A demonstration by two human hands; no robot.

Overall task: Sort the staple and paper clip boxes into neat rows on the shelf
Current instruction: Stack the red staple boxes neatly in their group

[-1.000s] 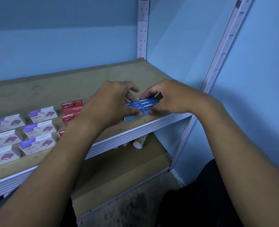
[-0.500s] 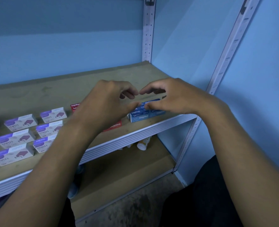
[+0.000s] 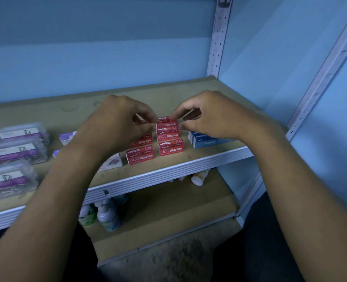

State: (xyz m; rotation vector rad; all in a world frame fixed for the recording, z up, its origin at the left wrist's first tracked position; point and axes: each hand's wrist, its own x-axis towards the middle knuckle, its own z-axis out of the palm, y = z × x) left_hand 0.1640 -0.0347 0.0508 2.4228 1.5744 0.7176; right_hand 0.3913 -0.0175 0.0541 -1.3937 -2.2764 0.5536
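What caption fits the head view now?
Both hands, left hand and right hand, pinch a red staple box beside the blue boxes on the shelf.

lower shelf (image 3: pixel 168 216): bottles (image 3: pixel 105 215) at left | small bottle (image 3: pixel 199 177) lying at right | blue wall (image 3: pixel 87 64)

This looks like a small stockroom or supply corner of an office or shop. A metal rack with perforated white uprights (image 3: pixel 217 37) stands against plain blue walls (image 3: pixel 87 58), and its wooden shelf (image 3: pixel 168 92) carries office goods in several copies: red staple boxes (image 3: pixel 169 148), blue staple boxes (image 3: pixel 207 139), purple and white boxes (image 3: pixel 66 137) and clear plastic cases of clips (image 3: pixel 17 149). On the lower shelf (image 3: pixel 168 216) stand some small bottles (image 3: pixel 107 214). The floor (image 3: pixel 168 261) below is rough and dark.
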